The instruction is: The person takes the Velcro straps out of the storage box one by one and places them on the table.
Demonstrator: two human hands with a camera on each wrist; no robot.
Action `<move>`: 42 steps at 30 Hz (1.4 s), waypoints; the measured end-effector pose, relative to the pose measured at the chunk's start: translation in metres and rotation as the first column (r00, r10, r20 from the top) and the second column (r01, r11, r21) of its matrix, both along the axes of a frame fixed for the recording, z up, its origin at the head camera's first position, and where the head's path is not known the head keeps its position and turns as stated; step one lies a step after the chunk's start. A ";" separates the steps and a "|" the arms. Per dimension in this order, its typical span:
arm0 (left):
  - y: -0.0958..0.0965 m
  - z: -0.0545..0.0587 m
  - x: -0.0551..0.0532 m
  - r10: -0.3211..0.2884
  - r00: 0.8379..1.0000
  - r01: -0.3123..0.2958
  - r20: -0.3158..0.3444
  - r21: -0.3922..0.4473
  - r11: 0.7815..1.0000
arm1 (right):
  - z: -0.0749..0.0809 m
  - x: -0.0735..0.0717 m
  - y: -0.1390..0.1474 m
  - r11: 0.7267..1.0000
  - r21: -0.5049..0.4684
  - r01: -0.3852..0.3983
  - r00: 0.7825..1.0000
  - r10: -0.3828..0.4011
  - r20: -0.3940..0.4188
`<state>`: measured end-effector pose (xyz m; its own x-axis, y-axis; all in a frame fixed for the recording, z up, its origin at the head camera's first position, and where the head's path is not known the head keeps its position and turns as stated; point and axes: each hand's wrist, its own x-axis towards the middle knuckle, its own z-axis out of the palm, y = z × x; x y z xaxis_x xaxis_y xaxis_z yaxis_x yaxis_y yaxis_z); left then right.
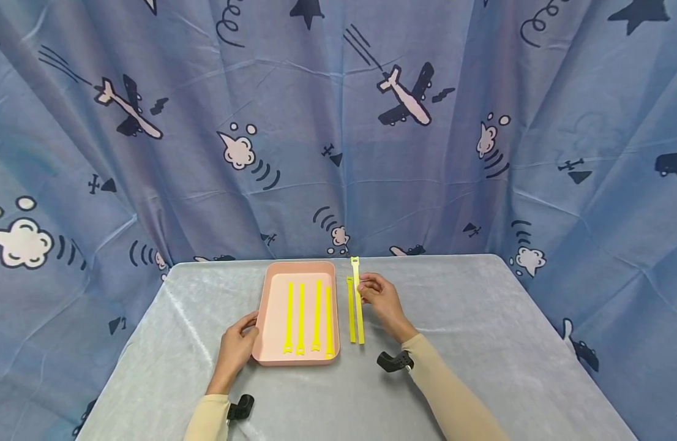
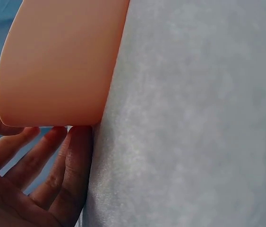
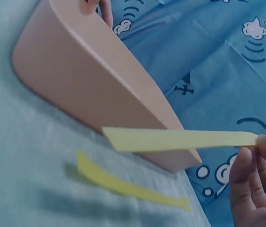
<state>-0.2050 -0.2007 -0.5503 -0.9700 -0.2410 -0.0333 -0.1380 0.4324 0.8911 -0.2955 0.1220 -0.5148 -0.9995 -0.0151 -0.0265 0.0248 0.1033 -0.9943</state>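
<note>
A pink tray (image 1: 269,312) holds several yellow cable-tie straps (image 1: 301,318), lying lengthwise side by side with their slotted heads toward the near end. My left hand (image 1: 238,348) holds the tray's left side; in the left wrist view its fingers (image 2: 57,175) touch the outer wall, the thumb up at the rim. Right of the tray, my right hand (image 1: 381,301) pinches one yellow strap (image 3: 184,140) between thumb and fingers, raised off the table with its slotted head at the far end. Another yellow strap (image 1: 351,312) lies on the table between that strap and the tray.
A pale grey cloth covers the table (image 1: 454,306). Behind it hangs a blue curtain (image 1: 294,202) printed with planes, clouds and stars. Each wrist wears a black camera band, one seen on the right (image 1: 393,361).
</note>
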 end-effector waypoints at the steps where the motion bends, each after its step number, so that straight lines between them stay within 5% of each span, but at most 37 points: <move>1: 0.000 0.000 0.000 0.002 1.000 -0.002 -0.009 -0.005 1.000 | -0.002 0.000 0.002 1.000 0.003 -0.001 1.000 0.001 -0.003; 21: -0.001 0.001 -0.001 0.010 1.000 -0.010 -0.014 -0.012 1.000 | -0.016 -0.010 0.027 0.999 0.050 -0.020 0.993 0.014 0.114; 25: -0.001 0.000 -0.001 0.008 1.000 -0.008 -0.006 -0.011 1.000 | -0.033 -0.020 0.029 0.996 0.092 0.005 0.994 -0.015 0.111; 42: -0.001 -0.001 -0.001 0.015 1.000 -0.015 0.000 -0.009 1.000 | -0.043 -0.031 0.028 0.977 0.211 0.012 0.995 -0.032 0.093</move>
<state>-0.2058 -0.2015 -0.5514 -0.9662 -0.2560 -0.0316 -0.1451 0.4382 0.8871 -0.3261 0.1501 -0.5582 -0.9923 0.0231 -0.1217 0.1229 0.3078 -0.9435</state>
